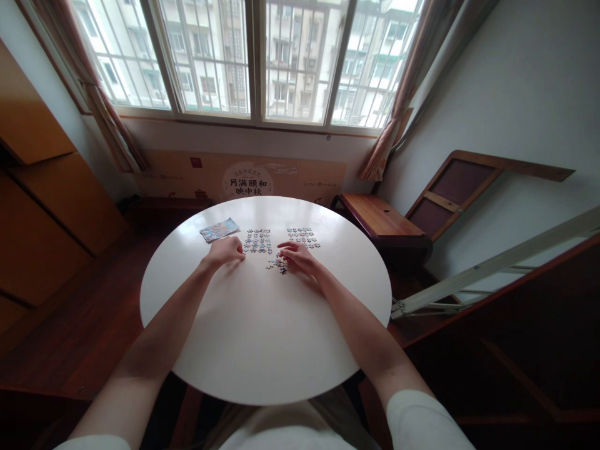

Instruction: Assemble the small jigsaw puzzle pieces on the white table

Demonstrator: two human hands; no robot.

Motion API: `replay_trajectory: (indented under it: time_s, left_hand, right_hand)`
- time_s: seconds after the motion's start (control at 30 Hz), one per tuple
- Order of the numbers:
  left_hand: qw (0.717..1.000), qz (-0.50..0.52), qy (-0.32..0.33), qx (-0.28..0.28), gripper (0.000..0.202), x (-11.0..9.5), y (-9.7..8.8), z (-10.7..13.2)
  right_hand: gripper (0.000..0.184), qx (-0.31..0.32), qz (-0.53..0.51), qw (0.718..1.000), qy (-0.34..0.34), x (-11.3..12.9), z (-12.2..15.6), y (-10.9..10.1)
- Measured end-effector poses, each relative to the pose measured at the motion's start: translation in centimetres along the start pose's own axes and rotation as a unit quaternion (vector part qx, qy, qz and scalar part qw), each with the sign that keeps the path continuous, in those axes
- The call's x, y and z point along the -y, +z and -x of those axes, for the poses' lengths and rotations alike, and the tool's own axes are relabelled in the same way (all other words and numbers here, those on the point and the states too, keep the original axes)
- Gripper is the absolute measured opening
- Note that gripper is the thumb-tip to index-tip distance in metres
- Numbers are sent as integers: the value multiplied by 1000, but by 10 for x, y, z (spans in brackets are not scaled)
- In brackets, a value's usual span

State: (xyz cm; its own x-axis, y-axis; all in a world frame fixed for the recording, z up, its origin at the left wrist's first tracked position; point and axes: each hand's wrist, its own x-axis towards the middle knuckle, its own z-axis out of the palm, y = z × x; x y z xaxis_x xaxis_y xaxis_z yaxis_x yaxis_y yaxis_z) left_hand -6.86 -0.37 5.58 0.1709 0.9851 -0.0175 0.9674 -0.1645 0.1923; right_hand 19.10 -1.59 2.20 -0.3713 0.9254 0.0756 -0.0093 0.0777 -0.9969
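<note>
My left hand (226, 250) is closed, its fingertips pinched together at the table surface by the lower left corner of a block of puzzle pieces (257, 241) set in rows. Whatever lies between those fingertips is too small to make out. Over a small loose pile of puzzle pieces (276, 265) hovers or rests my right hand (299, 255), fingers apart and partly bent, covering some of the pile. Just beyond it, more puzzle pieces (302, 236) lie in spaced rows. A colourful printed picture sheet (219, 230) lies flat behind my left hand.
Everything lies on a round white table (262, 337). A low wooden bench or stool (382, 214) stands beyond its right edge, and a folded metal ladder (492, 269) leans at the right. A printed cardboard panel (187, 178) stands under the window. Cabinets (42, 206) fill the left side.
</note>
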Motion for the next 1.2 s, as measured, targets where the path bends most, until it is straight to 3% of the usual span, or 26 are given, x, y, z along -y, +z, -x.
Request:
replay_trajectory:
  time_s: [0.8, 1.0, 1.1, 1.2]
  left_hand:
    - [1000, 2, -5, -7, 22, -5, -5, 4]
    - [997, 30, 9, -70, 21, -11, -11, 8]
    - [994, 45, 50, -81, 22, -12, -10, 8]
    - [985, 79, 146, -49, 25, -14, -4, 6]
  right_hand:
    - [30, 5, 7, 1000, -15, -6, -3, -3]
    - [29, 5, 11, 1000, -19, -7, -4, -2]
    - [30, 3, 15, 1000, -24, -8, -4, -1]
    - [31, -4, 12, 1000, -25, -7, -4, 0]
